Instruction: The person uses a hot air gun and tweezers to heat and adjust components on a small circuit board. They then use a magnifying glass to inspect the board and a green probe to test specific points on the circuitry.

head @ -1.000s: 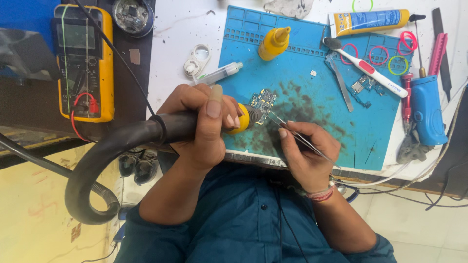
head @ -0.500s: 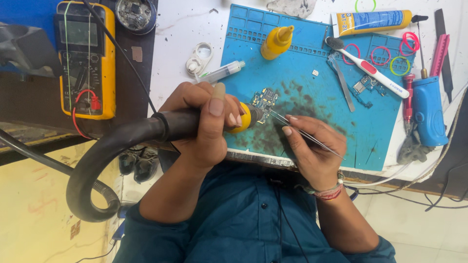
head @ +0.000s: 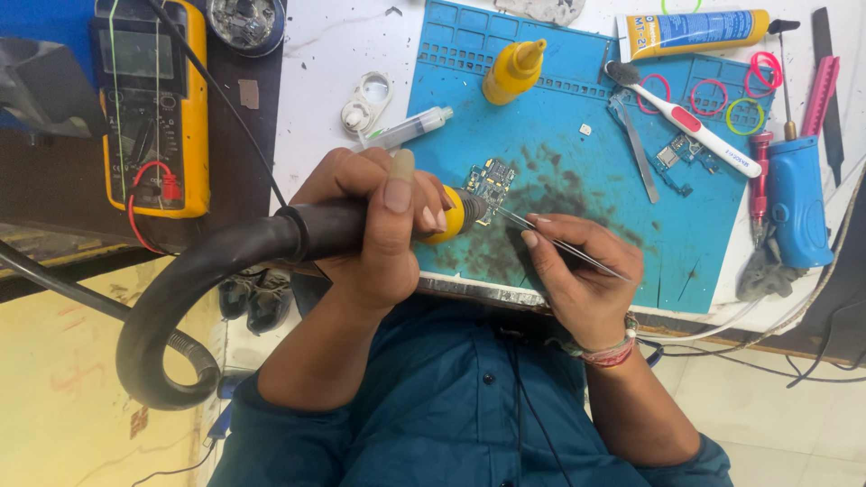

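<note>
Pretty bright, even daylight-ish lighting with only soft shadows under the hands, a bit of glare on the white table (head: 325,54), everything's sharp, slight wide-angle stretch toward the edges.

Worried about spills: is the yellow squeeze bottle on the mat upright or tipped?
Upright: the yellow bottle stands on its base on the blue mat, nozzle up.

The person wears a dark teal shirt (head: 451,406) with small dark buttons down the front placket and a thin dark cord running down the chest. Both sleeves are pushed up above the elbows. The right wrist carries a band (head: 606,352) of red and pale threads with a white bead. Left hand (head: 374,225) and right hand (head: 582,271) are bare.
</note>
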